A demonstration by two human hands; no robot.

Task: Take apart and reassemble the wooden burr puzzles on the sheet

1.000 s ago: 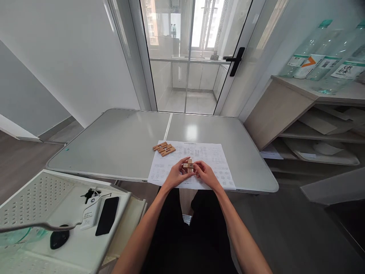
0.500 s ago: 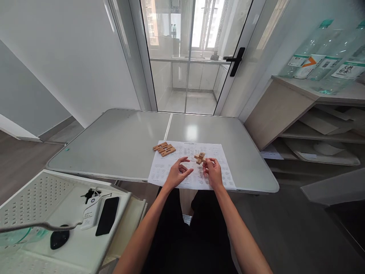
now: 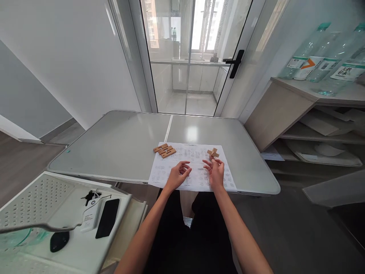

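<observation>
A small cross-shaped wooden puzzle assembly [image 3: 213, 153] lies on the printed instruction sheet [image 3: 194, 179] near its far right corner. My right hand [image 3: 216, 173] hovers just behind it, fingers loosely curled and apart, holding nothing. Over the middle of the sheet my left hand [image 3: 179, 175] is also empty, its fingers curled but apart. Several loose wooden puzzle pieces [image 3: 165, 149] lie at the sheet's far left corner, well away from both hands.
The sheet lies on a grey folding table [image 3: 119, 140] before a glass door. A white cart [image 3: 42, 205] at the lower left carries keys, a phone [image 3: 107, 217] and a mouse. Wooden shelves [image 3: 308, 125] with papers and water bottles stand at the right.
Both hands held the wooden assembly together a second ago. My right hand carried it right and set it down on the sheet, then let go. My left hand came away empty.
</observation>
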